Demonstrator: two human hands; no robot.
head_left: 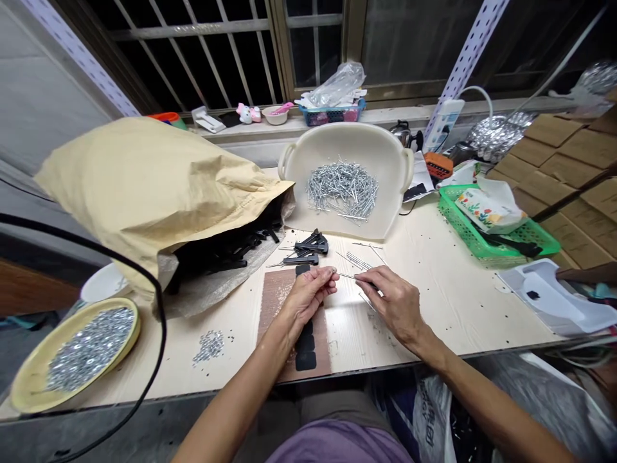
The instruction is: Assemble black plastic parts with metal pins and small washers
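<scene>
My left hand (312,290) pinches a small shiny metal piece, which looks like a washer (333,271), between thumb and fingertip. From it a thin metal pin (345,276) runs across to my right hand (391,301), whose fingers are closed around the pin's other end. Something dark shows between the right fingers, too covered to name. Several loose pins (357,260) lie on the table just beyond my right hand. Black plastic pieces with pins in them (308,247) are heaped past my left hand. Under my left wrist is a brown board (274,302) with a black strip (305,360).
A white basin (294,212) of pins stands at the back. On the left are a paper sack (144,173) with black parts, a yellow dish (130,334) of washers and a small washer pile (209,347). A green basket (496,254) and cardboard boxes (559,167) are right.
</scene>
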